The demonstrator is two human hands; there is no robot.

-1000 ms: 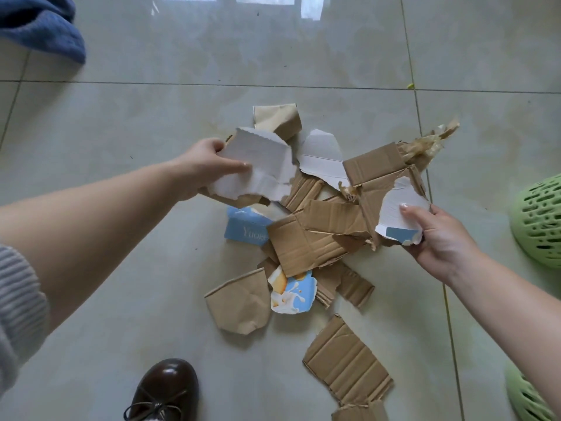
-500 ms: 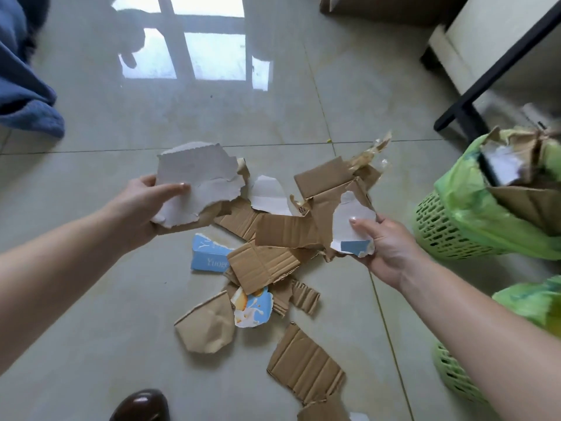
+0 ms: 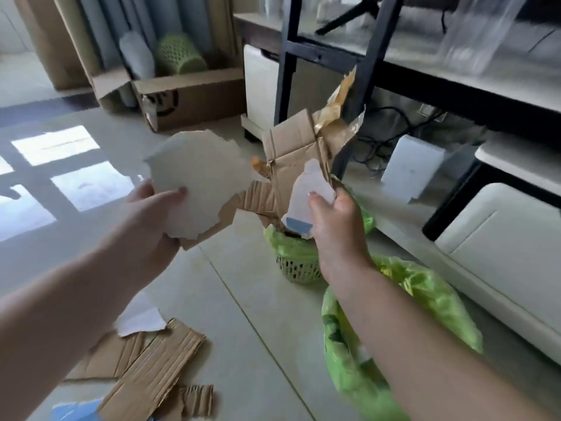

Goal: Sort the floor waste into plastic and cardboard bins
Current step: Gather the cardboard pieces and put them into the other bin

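My left hand [image 3: 151, 214] grips a torn white-faced cardboard sheet [image 3: 200, 177], held up in the air. My right hand [image 3: 337, 220] grips a bundle of brown cardboard pieces [image 3: 291, 150] with a white-and-blue scrap [image 3: 309, 189] on top and crumpled tape at its upper end. This bundle hangs just above a green basket bin [image 3: 299, 268] lined with a green bag. A second green-bagged bin [image 3: 425, 293] stands nearer, partly behind my right forearm. More cardboard pieces [image 3: 151, 375] lie on the floor at the lower left.
A black-framed table [image 3: 376, 41] and white furniture [image 3: 501, 244] stand right behind the bins. An open cardboard box [image 3: 194, 98] holding a green basket sits at the back left. A white box [image 3: 413, 165] and cables are under the table.
Both hands lifted their cardboard off the floor pile and swung right; the view turned up from the pile toward the bins. The right hand's bundle now hangs over the green basket.
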